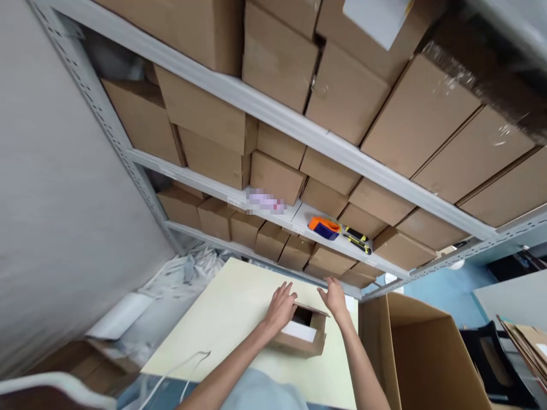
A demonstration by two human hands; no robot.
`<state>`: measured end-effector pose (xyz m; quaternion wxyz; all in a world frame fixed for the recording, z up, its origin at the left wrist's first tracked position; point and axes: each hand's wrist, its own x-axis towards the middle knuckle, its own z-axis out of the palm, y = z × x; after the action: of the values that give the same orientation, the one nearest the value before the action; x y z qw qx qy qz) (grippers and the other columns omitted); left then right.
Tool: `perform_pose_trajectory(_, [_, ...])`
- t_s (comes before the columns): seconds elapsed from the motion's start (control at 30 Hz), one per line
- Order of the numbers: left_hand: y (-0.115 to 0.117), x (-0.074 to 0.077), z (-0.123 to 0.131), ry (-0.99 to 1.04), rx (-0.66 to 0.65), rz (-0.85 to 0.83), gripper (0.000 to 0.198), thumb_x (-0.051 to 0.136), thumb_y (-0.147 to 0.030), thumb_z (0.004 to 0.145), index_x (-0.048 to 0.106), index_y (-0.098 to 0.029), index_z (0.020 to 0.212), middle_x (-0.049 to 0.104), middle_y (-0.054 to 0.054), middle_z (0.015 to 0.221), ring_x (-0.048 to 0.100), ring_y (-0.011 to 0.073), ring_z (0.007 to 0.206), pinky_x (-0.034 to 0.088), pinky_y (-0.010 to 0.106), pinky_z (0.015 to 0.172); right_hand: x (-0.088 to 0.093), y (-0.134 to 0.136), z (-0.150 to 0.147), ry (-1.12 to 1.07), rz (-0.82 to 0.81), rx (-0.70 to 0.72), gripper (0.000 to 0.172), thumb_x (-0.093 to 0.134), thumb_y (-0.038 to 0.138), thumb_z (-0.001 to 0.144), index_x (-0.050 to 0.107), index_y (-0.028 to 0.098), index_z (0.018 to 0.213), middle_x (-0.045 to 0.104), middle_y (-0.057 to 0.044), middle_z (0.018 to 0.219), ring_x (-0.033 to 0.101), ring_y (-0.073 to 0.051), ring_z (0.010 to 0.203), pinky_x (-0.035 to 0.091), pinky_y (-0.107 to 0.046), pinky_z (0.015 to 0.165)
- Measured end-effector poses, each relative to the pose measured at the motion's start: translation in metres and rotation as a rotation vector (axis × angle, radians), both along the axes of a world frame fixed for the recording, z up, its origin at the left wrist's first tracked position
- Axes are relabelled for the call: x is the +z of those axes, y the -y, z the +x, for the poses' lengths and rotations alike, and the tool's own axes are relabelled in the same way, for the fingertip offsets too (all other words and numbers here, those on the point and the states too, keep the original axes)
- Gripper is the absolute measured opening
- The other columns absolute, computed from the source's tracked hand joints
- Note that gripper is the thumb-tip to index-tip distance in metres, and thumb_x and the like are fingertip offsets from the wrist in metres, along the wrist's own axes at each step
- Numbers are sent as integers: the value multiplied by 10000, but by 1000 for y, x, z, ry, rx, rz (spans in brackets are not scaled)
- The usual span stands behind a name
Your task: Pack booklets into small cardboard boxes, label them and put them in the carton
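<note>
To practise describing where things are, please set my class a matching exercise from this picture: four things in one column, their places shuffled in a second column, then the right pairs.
Things
1 small box
2 tape dispenser
3 large open carton
4 white roll

Places
A on the shelf, beside the yellow-black knives
B lying low, left of the table
C on the pale table, under the left hand and right hand
D standing right of the table

Pairs: 1-C, 2-A, 3-D, 4-B
</note>
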<state>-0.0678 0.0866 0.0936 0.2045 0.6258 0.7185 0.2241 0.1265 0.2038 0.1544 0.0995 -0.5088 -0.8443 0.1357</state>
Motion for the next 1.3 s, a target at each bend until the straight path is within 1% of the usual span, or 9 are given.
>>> perform_pose_trajectory(0.17, [-53,66,-11,94,-30,344,451,526,-40,926,771,-214,1264,807,106,1250,742,287,1207,466,516,1221,95,-84,-63,7,248,64,450,590,278,1040,641,150,1469,699,-195,1454,664,-324,1360,478,-413,1191])
perform_pose_trajectory(0.27, [-71,106,-15,134,18,482,420,548,-36,911,774,-224,1211,829,74,1103,769,264,1083,501,491,1182,125,-117,-97,119,220,27,476,591,285,1050,600,119,1496,668,-218,1492,633,-320,1395,460,-399,1196])
perform_pose_trajectory(0.4, [-69,133,-15,211,76,582,399,601,-57,892,777,-254,1192,842,30,1017,785,247,1012,508,493,1186,126,-137,-127,242,96,-40,482,671,135,951,630,75,1427,710,-262,1421,675,-331,1352,480,-380,1136])
perform_pose_trajectory(0.67, [-31,131,-13,326,175,566,282,645,-116,877,803,-265,1056,847,6,939,791,243,964,519,510,1183,110,-137,-111,67,73,22,515,652,186,933,585,95,1436,764,-244,1313,721,-340,1252,495,-414,1095])
perform_pose_trajectory(0.77, [-7,131,-17,411,223,507,181,717,-242,914,808,-268,1068,822,-3,835,788,260,981,522,522,1180,98,-114,-91,-57,72,58,494,582,314,997,564,122,1451,744,-223,1343,717,-332,1239,532,-420,1065])
perform_pose_trajectory(0.83, [10,129,-17,474,263,489,174,715,-334,951,806,-268,1084,813,7,845,782,257,981,564,485,1119,84,-81,-74,-271,17,93,490,547,449,1029,593,127,1396,752,-209,1309,727,-329,1194,563,-434,1038])
perform_pose_trajectory(0.93, [35,124,-10,572,267,489,200,681,-336,975,787,-257,1125,818,42,1064,765,237,1042,599,396,1005,65,-8,-50,-756,-192,140,539,642,606,977,658,150,1264,786,-178,1211,748,-325,1112,594,-459,1010])
perform_pose_trajectory(1.1, [67,120,16,687,226,426,89,696,-261,955,752,-228,1017,775,38,987,744,202,929,597,327,899,68,106,-32,-957,-451,15,506,701,583,984,663,191,1300,781,-137,1259,743,-286,1167,589,-440,1066])
perform_pose_trajectory(1.3, [94,130,27,660,101,440,135,664,-268,1027,748,-233,1128,785,66,1128,751,215,1045,592,331,943,80,142,-18,-1021,-498,-81,509,751,588,955,688,190,1265,797,-126,1220,747,-275,1154,584,-443,1080])
